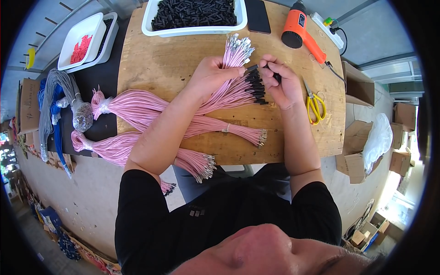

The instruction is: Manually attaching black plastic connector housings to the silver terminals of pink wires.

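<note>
My left hand (211,77) is closed round a bundle of pink wires (232,56), whose bare metal terminals (239,46) fan out above the fist. Below them, other pink wires end in black sleeves (255,86) that point right. A black piece shows between my left fingertips and the sleeved ends. Close by on the right, my right hand (284,82) curls its fingers round several small black sleeves (276,77), partly hidden by the fingers. Two more pink wire bundles lie nearer me: one with tied ends (233,129), another with its terminals (199,165) over the table's front edge.
A white tray of black sleeves (149,26) and a dark phone (259,17) sit at the back. Right are an orange heat gun (294,28), yellow-handled scissors (314,107) and a power strip (326,31). Left are grey wires (62,79) and a white tray (94,34) with red pieces.
</note>
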Motion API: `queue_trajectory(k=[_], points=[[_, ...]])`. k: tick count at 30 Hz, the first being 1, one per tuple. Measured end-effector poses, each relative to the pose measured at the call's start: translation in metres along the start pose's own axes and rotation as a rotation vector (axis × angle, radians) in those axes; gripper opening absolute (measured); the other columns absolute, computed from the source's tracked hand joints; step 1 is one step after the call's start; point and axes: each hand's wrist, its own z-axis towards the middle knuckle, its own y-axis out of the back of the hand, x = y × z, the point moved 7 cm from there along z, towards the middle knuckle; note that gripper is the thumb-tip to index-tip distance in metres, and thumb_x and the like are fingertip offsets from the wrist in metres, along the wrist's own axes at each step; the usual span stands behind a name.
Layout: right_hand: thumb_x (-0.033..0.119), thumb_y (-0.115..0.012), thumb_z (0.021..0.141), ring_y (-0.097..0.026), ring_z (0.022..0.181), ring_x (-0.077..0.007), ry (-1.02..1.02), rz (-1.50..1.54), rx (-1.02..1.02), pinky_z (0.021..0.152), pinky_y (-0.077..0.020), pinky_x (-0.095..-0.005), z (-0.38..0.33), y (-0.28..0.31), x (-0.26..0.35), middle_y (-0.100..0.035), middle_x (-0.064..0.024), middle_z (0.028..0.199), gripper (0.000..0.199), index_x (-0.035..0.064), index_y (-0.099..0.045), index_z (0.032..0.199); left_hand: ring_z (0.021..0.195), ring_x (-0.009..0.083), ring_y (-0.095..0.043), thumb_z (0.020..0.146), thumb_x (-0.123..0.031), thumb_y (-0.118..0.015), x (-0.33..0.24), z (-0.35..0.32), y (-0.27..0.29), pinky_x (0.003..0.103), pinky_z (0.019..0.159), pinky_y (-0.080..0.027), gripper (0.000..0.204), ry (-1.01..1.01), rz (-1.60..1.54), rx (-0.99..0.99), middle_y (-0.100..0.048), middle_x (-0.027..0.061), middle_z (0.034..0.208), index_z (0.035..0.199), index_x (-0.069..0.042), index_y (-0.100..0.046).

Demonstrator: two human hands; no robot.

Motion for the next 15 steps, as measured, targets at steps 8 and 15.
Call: queue_trajectory(k=[8, 15], points=[[0.005, -0.059, 0.097, -0.048, 0.066, -0.007, 0.054, -0.023, -0.057, 0.048, -0.0343, -0.016, -0.001, 0.002, 0.004, -0.066, -0.0118, 0.098, 0.017, 0.0005, -0.06, 0.114, 0.074, 0.0108, -0.064, 0.084, -0.006, -0.077, 0.003, 0.004, 0.009, 0.024, 0.065, -0.051, 0.021, -0.035, 0.07, -0.061, -0.071, 0.0075, 0.086, 0.103, 0.004, -0.071], [0.005, -0.061, 0.097, -0.045, 0.063, -0.0046, 0.133, -0.257, -0.132, 0.048, -0.0315, -0.0159, -0.005, -0.004, 0.003, -0.064, -0.0061, 0.089, 0.019, -0.002, -0.065, 0.113, 0.07, 0.0104, -0.062, 0.083, -0.003, -0.078, 0.001, 0.004, 0.006, 0.024, 0.063, -0.05, 0.02, -0.088, 0.096, -0.044, -0.071, 0.007, 0.085, 0.101, 0.003, -0.071]])
